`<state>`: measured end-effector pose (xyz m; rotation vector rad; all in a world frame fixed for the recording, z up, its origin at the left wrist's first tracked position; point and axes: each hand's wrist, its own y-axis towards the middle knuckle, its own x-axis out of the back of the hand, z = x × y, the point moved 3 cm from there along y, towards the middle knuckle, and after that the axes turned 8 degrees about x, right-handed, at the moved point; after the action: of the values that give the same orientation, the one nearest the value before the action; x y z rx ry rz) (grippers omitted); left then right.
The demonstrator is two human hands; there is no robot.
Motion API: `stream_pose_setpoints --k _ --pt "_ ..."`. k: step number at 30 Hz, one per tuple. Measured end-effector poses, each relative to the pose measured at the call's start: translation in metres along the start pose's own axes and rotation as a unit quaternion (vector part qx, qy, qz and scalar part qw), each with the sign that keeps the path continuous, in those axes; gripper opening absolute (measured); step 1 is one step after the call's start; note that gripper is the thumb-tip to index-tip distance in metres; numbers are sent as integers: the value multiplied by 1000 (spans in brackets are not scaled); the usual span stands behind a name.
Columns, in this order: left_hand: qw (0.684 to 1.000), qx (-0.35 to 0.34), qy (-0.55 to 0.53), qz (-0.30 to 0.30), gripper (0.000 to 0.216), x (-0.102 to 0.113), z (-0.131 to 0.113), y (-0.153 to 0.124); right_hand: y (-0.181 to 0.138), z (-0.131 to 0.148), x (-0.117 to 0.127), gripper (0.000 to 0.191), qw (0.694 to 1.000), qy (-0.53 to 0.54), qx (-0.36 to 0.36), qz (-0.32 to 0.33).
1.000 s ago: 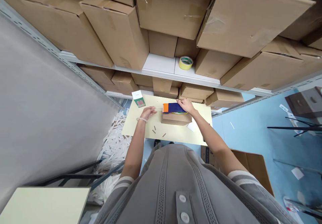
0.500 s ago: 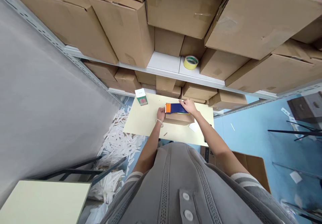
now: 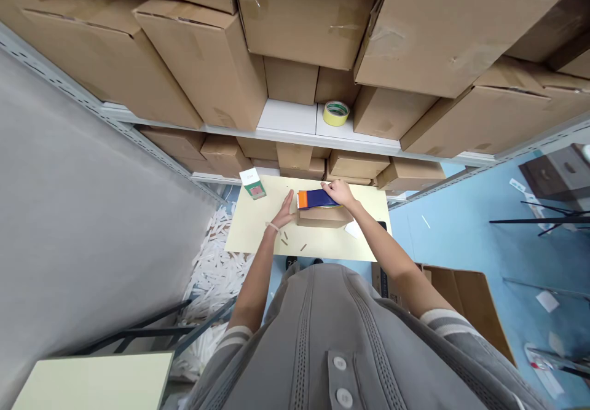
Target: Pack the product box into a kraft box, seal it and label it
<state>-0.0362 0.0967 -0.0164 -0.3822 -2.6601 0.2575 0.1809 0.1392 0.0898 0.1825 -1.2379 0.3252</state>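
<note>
a dark blue tape dispenser with an orange front end (image 3: 318, 198) is held flat over the top of a plain brown cardboard box (image 3: 323, 217), its orange end pointed toward the box's left end. it is gripped at its rear by the right hand (image 3: 338, 192), with the fingers closed around it. beneath the dispenser, a thin edge of yellow and green (probably its roll of tape) can be made out. the left hand (image 3: 284, 213) is held wide, with nothing seen in it and its fingers stretched forward, just beside the box's left end; whether the cardboard is touched by it cannot be told. a pale band (image 3: 273, 226) is worn on the left wrist.

the box is supported by a pale yellow rectangular counter (image 3: 244, 228). near the counter's far left corner a small white and green carton (image 3: 253, 184) is placed upright, and small brown strips (image 3: 303, 247) are scattered along the near edge. a white piece of paper (image 3: 353, 230) is laid by the box's right end. beyond, a thick yellow tape roll (image 3: 336, 114) is set on a white metal shelf (image 3: 286, 117), flanked by large brown cartons (image 3: 212, 59).
</note>
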Motion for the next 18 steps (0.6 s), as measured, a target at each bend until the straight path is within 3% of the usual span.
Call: stream_pose_setpoints --k 2,4,9,18 --pt "994 -62 59 73 95 6 -13 2 1 -1 -1 65 1000 1 -3 -2" --pt "987 -78 104 99 96 5 -26 7 1 -1 -1 63 1000 2 -2 -6" --pt "976 -95 180 73 93 -13 -44 17 0 3 0 63 1000 9 -10 4" --pt "940 -77 329 48 123 -22 -31 24 2 8 14 70 997 -29 -31 60"
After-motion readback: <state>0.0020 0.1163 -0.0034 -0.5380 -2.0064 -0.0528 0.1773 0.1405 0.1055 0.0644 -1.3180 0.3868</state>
